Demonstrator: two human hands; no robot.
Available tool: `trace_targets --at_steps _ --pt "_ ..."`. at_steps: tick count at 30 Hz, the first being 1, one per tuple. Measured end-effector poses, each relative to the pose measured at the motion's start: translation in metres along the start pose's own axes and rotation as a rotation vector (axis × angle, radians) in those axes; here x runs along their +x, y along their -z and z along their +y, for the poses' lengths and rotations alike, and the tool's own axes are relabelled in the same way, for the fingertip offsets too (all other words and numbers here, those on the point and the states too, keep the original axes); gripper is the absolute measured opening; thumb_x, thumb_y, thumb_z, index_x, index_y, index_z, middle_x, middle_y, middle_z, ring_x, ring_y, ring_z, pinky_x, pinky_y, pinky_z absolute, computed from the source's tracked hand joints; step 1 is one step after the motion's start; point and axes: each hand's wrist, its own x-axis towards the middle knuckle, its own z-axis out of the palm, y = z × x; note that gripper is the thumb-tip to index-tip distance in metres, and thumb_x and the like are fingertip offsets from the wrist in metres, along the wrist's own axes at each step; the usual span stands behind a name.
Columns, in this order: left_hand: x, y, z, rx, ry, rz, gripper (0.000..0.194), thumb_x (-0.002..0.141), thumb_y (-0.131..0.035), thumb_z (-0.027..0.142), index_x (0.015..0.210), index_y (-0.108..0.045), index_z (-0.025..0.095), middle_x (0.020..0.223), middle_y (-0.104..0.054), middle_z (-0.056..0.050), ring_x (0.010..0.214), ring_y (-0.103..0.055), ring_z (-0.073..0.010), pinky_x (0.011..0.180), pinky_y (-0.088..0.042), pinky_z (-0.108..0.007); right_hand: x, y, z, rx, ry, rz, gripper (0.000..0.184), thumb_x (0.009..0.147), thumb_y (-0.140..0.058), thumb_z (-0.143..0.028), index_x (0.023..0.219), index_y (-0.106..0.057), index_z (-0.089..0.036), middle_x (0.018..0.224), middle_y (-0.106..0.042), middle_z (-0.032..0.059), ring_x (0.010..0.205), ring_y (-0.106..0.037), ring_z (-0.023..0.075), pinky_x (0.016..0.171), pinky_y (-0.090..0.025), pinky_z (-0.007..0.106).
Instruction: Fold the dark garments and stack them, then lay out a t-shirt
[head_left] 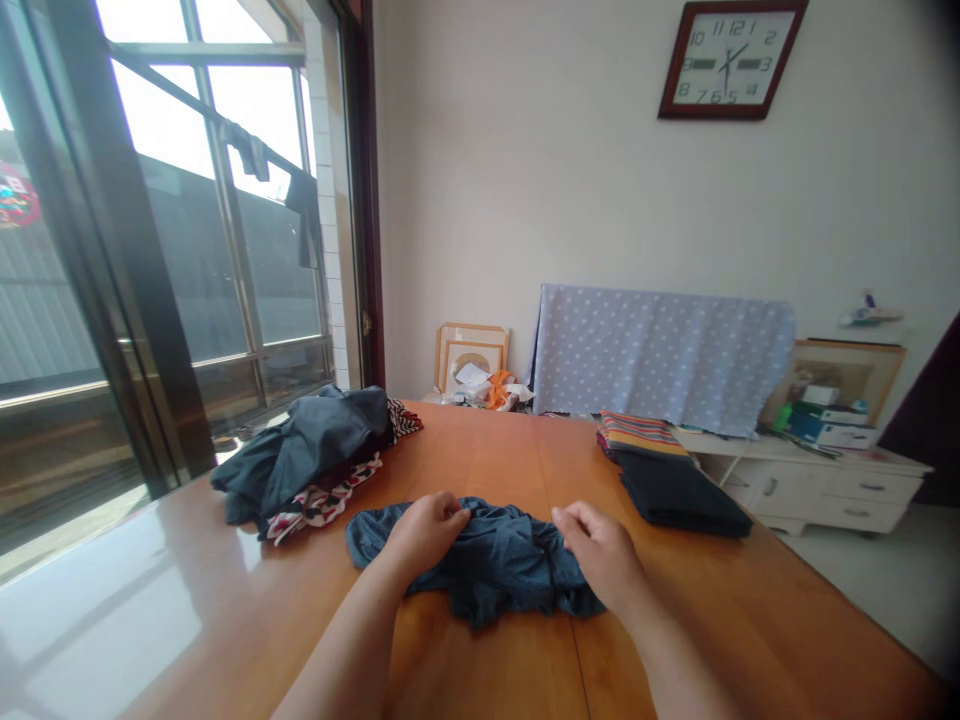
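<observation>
Along the left of the view, a tall metal-framed window (217, 200) is seen, with dark garments (304, 215) hung from a bar beyond the glass. Below it on the wooden tabletop (480, 450), a loose heap of dark clothing (300, 450) is piled, with a red-and-white patterned garment (322, 503) showing beneath it. Toward the centre, a crumpled blue-grey knit garment (487, 570) is laid flat before the person, its long axis running sideways between the two hands, apparently so that it can be reached by both. Its left part is gathered by the left hand (426, 535), the fingers closed narrowly on the cloth in a pinch. The right hand (600, 553) is held at the garment's right end, its fingers loosely curved at the cloth; whether anything is held by them cannot be told. Farther right, a folded black stack (679, 495) and a folded striped cloth (641, 435) are set flat, well apart from the heap. Behind them a polka-dot cloth (660, 360) is draped, a wall clock (727, 60) is hung above, and a white drawer cabinet (825, 490) stands at the far right.
</observation>
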Motion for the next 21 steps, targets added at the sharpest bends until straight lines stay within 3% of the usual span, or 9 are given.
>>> trace_targets --at_steps 3,6,8,10,14,17,21 --pt "-0.003 -0.002 0.0 -0.004 -0.022 -0.073 0.026 0.082 -0.057 0.043 0.081 -0.069 0.019 0.073 -0.068 -0.002 0.068 -0.058 -0.0173 0.058 -0.032 -0.025 -0.014 -0.007 -0.007 -0.131 0.007 -0.383 0.029 0.078 -0.068 -0.051 0.078 -0.063 -0.022 0.062 -0.056 -0.0051 0.058 -0.048 0.0129 0.053 -0.03 0.023" --pt "-0.005 -0.002 0.001 -0.019 -0.045 -0.133 0.028 0.082 -0.058 0.044 0.086 -0.069 0.019 0.076 -0.068 -0.002 0.07 -0.059 -0.0179 0.06 -0.035 -0.025 -0.018 -0.01 -0.003 -0.263 0.025 -0.424 0.023 0.067 -0.076 -0.036 0.082 -0.065 -0.023 0.069 -0.058 -0.0052 0.062 -0.05 0.0127 0.055 -0.029 0.023" --pt "-0.007 0.0 0.003 -0.058 -0.042 -0.187 0.036 0.082 -0.057 0.052 0.092 -0.07 0.019 0.082 -0.07 -0.003 0.075 -0.062 -0.0195 0.062 -0.039 -0.026 -0.013 -0.01 0.0 -0.241 0.058 -0.332 0.009 0.071 -0.069 -0.029 0.074 -0.064 -0.022 0.073 -0.06 -0.0033 0.068 -0.054 0.014 0.06 -0.034 0.024" --pt "-0.009 0.003 0.006 -0.091 -0.035 -0.249 0.048 0.078 -0.062 0.06 0.102 -0.07 0.02 0.094 -0.072 -0.006 0.085 -0.064 -0.0227 0.069 -0.043 -0.027 -0.006 -0.007 0.001 -0.119 0.028 -0.185 0.01 0.076 -0.061 -0.03 0.071 -0.062 -0.021 0.072 -0.061 -0.0023 0.072 -0.056 0.0157 0.065 -0.039 0.025" --pt "-0.012 0.006 0.01 0.031 -0.116 -0.286 0.067 0.061 -0.078 0.056 0.118 -0.066 0.024 0.121 -0.066 -0.01 0.111 -0.059 -0.0313 0.088 -0.044 -0.032 0.007 0.002 0.003 0.403 -0.206 0.14 0.02 0.079 -0.062 -0.042 0.084 -0.061 -0.023 0.073 -0.065 -0.0026 0.072 -0.062 0.0183 0.065 -0.047 0.027" --pt "-0.009 0.003 0.006 0.187 -0.138 -0.183 0.04 0.066 -0.074 0.032 0.105 -0.069 0.025 0.114 -0.067 -0.008 0.107 -0.059 -0.0297 0.085 -0.042 -0.032 0.013 0.01 0.007 0.727 -0.317 0.31 0.029 0.07 -0.072 -0.043 0.089 -0.061 -0.023 0.072 -0.068 -0.0032 0.067 -0.064 0.0183 0.061 -0.05 0.028" --pt "0.003 0.0 -0.004 0.11 -0.026 0.017 0.019 0.073 -0.056 0.019 0.088 -0.066 0.023 0.092 -0.068 -0.004 0.09 -0.061 -0.0222 0.075 -0.041 -0.028 0.019 0.018 0.012 0.791 -0.295 0.418 0.033 0.065 -0.077 -0.042 0.087 -0.066 -0.021 0.068 -0.07 -0.0012 0.068 -0.068 0.0217 0.065 -0.055 0.032"
